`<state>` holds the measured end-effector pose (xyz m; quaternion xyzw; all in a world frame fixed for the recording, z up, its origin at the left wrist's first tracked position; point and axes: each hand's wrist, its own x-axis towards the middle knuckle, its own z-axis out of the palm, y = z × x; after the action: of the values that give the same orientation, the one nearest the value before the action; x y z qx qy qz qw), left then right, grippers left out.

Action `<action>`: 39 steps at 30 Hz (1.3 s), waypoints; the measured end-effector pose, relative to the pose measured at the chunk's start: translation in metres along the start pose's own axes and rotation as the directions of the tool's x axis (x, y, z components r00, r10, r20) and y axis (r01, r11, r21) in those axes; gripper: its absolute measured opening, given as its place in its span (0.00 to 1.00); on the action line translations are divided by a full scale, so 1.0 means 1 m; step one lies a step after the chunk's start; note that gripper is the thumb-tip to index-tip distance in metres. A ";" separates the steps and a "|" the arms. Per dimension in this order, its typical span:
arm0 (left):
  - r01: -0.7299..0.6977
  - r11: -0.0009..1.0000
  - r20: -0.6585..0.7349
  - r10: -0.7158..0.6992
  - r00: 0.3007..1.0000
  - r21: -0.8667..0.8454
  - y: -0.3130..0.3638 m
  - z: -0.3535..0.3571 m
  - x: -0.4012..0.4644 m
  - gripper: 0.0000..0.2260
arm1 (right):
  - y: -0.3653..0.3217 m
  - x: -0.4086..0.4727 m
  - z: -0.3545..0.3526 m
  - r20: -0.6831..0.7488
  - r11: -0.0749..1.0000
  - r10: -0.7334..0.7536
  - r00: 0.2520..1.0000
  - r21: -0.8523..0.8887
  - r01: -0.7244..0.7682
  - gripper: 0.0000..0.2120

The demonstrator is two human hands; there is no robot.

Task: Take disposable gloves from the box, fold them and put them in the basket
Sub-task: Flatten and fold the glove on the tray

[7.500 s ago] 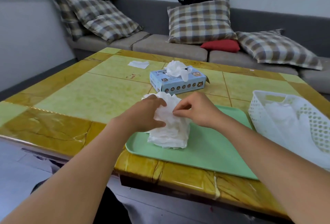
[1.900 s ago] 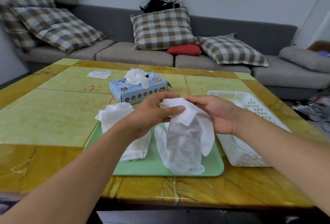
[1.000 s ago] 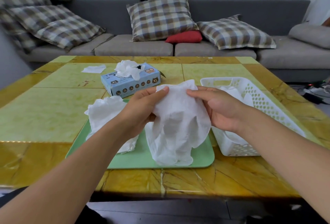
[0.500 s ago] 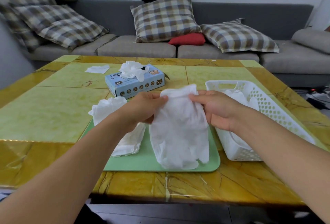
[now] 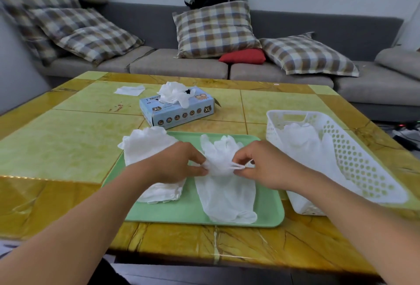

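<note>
The left hand point(image 5: 179, 162) and right hand point(image 5: 261, 164) each pinch one side of a white glove point(image 5: 225, 184) at its middle, where the material bunches between them. The glove lies lengthwise on the right half of a green tray point(image 5: 270, 212), fingers far, cuff near.

This looks like the fold step: the glove is spread flat and gathered at the waist, not yet doubled over. The next move probably calls for laying one half over the other and pressing it flat, since the thin film will likely spring open if let go early. Then it goes right, into the basket.

On the tray's left half, partly under the left hand, sits a pile point(image 5: 145, 146) of gloves. The white basket point(image 5: 354, 155), just right of the tray, already holds gloves. The blue box point(image 5: 179, 112), beyond the tray, has a tuft of gloves sticking out of its top.
</note>
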<state>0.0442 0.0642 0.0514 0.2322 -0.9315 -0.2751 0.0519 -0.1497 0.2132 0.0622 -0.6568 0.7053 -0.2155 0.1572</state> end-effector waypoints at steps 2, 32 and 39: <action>-0.016 0.998 0.021 0.015 1.000 0.054 0.002 0.005 0.000 0.06 | 0.000 -0.005 0.001 0.077 0.995 0.026 0.997 -0.097 -0.018 0.05; -0.126 0.992 0.214 0.118 0.970 0.023 0.017 -0.006 -0.019 0.02 | -0.025 -0.052 -0.004 0.385 0.926 0.155 0.910 -0.376 0.001 0.21; -0.120 0.985 0.189 0.094 0.978 0.127 0.043 0.017 -0.025 0.19 | -0.032 -0.052 -0.003 0.366 0.948 0.134 0.921 -0.318 -0.012 0.15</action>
<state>0.0452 0.1155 0.0606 0.1586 -0.9603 -0.2270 -0.0347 -0.1187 0.2637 0.0779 -0.6755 0.7103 0.0362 0.1948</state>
